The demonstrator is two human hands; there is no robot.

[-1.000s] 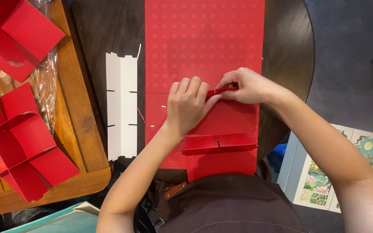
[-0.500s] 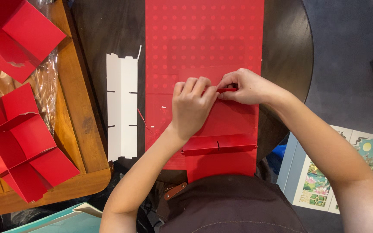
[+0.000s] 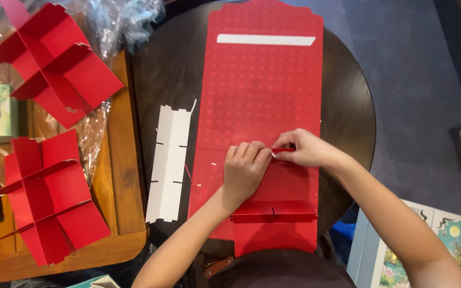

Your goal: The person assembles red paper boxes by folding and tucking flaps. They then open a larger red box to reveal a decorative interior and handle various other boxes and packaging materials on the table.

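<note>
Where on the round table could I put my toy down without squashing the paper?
Bare dark round table shows right of the big red card sheet, and a smaller patch at the top left, above the white folded strip. It is crowded in the middle, where the left hand and right hand press the sheet.

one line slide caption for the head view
Both hands, left and right, pinch a fold on a large red card sheet atop a round dark table.

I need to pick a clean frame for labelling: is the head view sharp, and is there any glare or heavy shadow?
Head view: sharp on both hands, left hand and right hand, and the red card sheet; soft, even light with faint shadows only; glare on the clear plastic wrap at top left; dark round table shows a mild sheen.
</note>
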